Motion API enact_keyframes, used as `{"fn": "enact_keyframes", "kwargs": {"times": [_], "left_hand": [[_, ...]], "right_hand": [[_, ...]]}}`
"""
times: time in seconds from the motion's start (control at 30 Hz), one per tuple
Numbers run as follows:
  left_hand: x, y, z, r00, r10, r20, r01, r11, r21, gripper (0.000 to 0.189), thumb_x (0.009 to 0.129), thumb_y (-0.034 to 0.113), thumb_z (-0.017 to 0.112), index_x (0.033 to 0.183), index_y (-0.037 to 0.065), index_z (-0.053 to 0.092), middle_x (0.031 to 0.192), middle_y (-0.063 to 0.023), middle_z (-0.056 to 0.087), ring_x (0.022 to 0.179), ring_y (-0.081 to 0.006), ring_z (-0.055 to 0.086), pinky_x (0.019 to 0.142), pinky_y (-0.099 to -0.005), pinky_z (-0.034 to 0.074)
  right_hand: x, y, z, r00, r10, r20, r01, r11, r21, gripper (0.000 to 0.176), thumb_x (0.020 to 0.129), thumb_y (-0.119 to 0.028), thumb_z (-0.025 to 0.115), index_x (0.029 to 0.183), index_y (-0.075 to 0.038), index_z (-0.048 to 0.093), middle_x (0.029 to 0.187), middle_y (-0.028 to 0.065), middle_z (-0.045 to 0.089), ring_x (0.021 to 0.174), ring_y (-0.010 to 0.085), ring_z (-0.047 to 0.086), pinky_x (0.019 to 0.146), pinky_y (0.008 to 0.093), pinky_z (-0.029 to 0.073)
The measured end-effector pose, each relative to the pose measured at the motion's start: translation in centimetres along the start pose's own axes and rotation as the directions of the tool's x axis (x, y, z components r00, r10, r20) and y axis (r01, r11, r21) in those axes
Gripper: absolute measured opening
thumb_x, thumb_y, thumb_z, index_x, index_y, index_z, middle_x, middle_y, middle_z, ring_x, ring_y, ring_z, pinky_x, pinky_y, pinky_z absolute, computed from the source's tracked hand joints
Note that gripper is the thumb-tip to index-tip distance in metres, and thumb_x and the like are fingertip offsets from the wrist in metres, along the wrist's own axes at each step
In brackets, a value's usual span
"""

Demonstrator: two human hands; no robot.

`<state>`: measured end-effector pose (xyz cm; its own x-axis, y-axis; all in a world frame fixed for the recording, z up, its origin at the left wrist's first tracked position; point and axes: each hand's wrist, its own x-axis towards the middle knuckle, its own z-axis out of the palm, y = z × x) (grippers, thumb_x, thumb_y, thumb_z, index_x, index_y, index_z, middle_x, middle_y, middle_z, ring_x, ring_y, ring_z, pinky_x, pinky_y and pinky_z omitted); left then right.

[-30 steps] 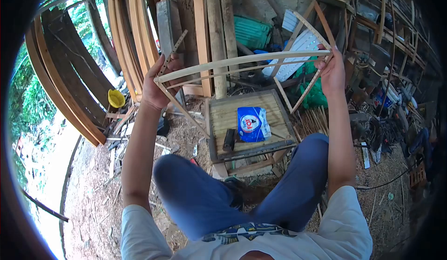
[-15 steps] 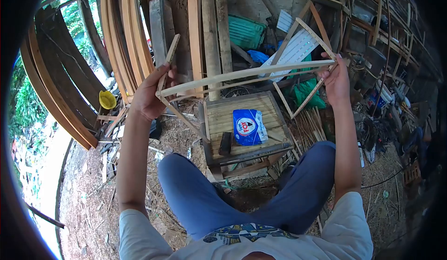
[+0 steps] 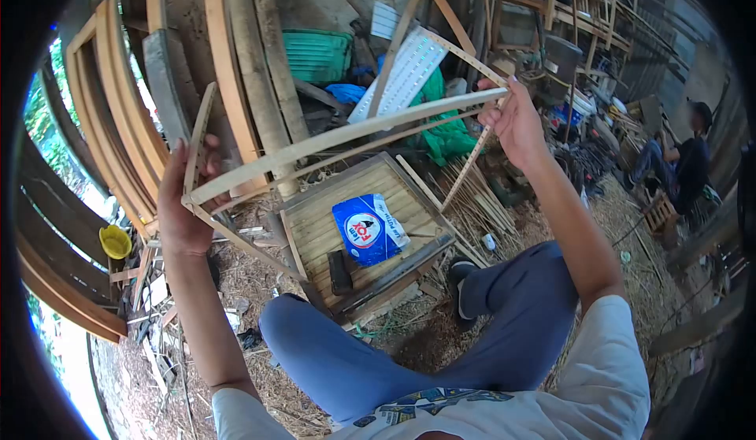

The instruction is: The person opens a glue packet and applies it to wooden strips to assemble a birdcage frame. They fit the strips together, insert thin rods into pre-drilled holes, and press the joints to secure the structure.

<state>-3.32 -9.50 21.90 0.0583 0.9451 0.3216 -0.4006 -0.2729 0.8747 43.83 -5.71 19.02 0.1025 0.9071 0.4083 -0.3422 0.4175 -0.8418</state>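
Between my hands, above the low table, is a light wooden frame (image 3: 339, 136) with long thin slats joined to drilled strips at both ends. My left hand (image 3: 183, 204) grips the left end strip near its joint, fingers wrapped behind it. At the other end, my right hand (image 3: 516, 125) pinches the corner where the long slats meet the drilled strip. Below, the slatted low table (image 3: 374, 181) carries a blue-and-white pack marked Lem Fox (image 3: 364, 231). A small dark block (image 3: 340, 273) lies beside the pack, near the table's front.
Curved wooden frames (image 3: 118, 109) lean at the left, with a yellow bowl (image 3: 116, 242) near them. A green crate (image 3: 315, 54) and green plastic sheet (image 3: 447, 137) are behind the table. Thin sticks (image 3: 480, 200) lie right of it. Another person (image 3: 691, 160) sits far right.
My view has turned to the right, bringing the seated person into sight. Both hands still hold the wooden frame, now tilted more, with its right end higher.
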Motion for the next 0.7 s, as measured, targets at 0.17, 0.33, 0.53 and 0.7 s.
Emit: {"fn": "enact_keyframes", "kwargs": {"times": [0.17,0.33,0.53,0.7], "left_hand": [[0.8,-2.0,0.1,0.993,0.081,0.089,-0.077,0.996,-0.050,0.057,0.108,0.044,0.038,0.131,-0.004,0.058,0.079,-0.0001,0.063,0.065,-0.0088,0.062,0.051,-0.0233,0.049],[0.1,-5.1,0.4,0.981,0.183,0.066,-0.176,0.980,-0.094,0.064,0.110,0.047,0.029,0.139,-0.007,0.047,0.082,-0.0084,0.058,0.054,-0.0179,0.058,0.046,-0.0253,0.051],[1.6,-6.3,-0.5,0.921,0.299,0.252,-0.271,0.953,-0.138,0.070,0.108,0.056,0.022,0.138,-0.001,0.048,0.083,-0.0117,0.055,0.051,-0.0171,0.047,0.042,-0.0234,0.039],[1.3,-7.6,-1.9,0.952,0.272,0.142,-0.275,0.961,0.000,0.071,0.107,0.061,0.024,0.133,0.000,0.050,0.079,-0.0103,0.054,0.056,-0.0153,0.049,0.046,-0.0221,0.039]], "right_hand": [[0.7,1.1,-0.2,0.994,-0.022,-0.111,0.026,0.999,0.031,0.054,0.111,-0.042,0.031,0.116,0.004,0.059,0.067,0.0003,0.039,0.065,0.0127,0.039,0.067,0.0304,0.036],[1.5,2.5,-2.3,0.999,-0.028,0.037,0.026,0.999,0.030,0.067,0.110,-0.052,0.023,0.125,0.003,0.059,0.069,0.0014,0.042,0.065,0.0161,0.042,0.068,0.0327,0.038],[4.5,4.5,-2.9,0.979,-0.043,0.198,0.048,0.999,-0.020,0.076,0.107,-0.063,0.018,0.114,-0.001,0.061,0.075,0.0062,0.056,0.069,0.0198,0.052,0.069,0.0344,0.042],[5.4,5.9,-3.8,0.974,-0.021,0.226,0.012,0.999,0.041,0.079,0.103,-0.071,0.017,0.105,-0.005,0.060,0.078,0.0089,0.060,0.072,0.0216,0.055,0.073,0.0352,0.044]]}}
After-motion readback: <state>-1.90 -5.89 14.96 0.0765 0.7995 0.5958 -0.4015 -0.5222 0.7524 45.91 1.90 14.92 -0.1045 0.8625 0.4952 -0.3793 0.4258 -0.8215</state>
